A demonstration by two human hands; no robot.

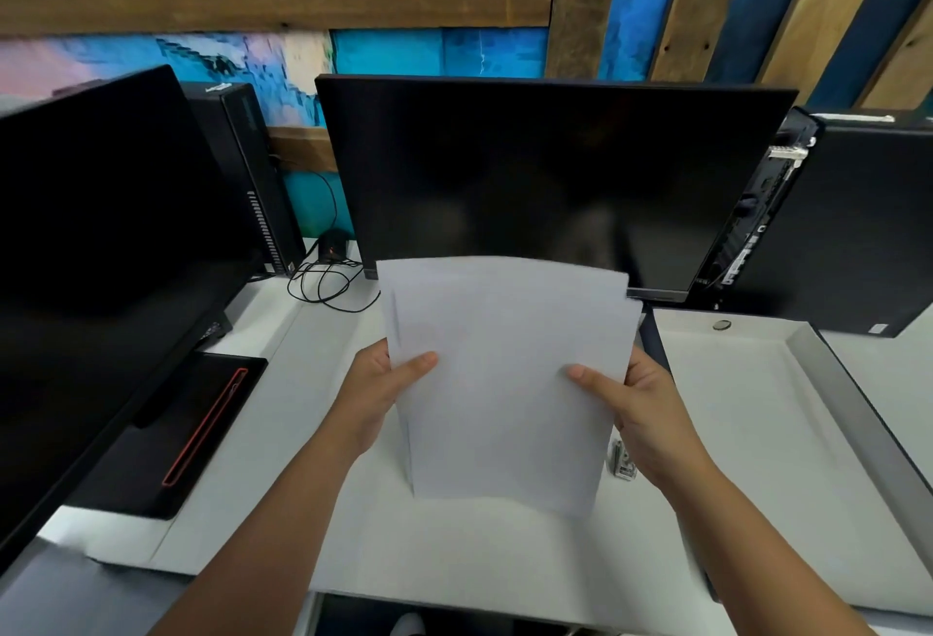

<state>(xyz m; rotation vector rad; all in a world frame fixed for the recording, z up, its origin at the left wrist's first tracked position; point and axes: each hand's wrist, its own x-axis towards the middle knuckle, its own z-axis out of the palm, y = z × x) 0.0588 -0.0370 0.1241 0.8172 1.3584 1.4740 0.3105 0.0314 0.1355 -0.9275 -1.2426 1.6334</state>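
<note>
White paper sheets (505, 383) stand upright above the bench (454, 549), in front of the dark monitor (545, 181). The left hand (373, 395) and right hand (643, 416) each pinch a side edge, thumbs in front, the other fingers hidden behind. The sheets sit skewed, their edges fanned. To square them well, I judge, loosen both grips slightly and tap the lower edge on the bench — gently, keeping the stack vertical.

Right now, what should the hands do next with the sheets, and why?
Probably tap the sheets on the desk to square them: their edges sit staggered, and the left hand and right hand grip opposite sides above it.
</note>
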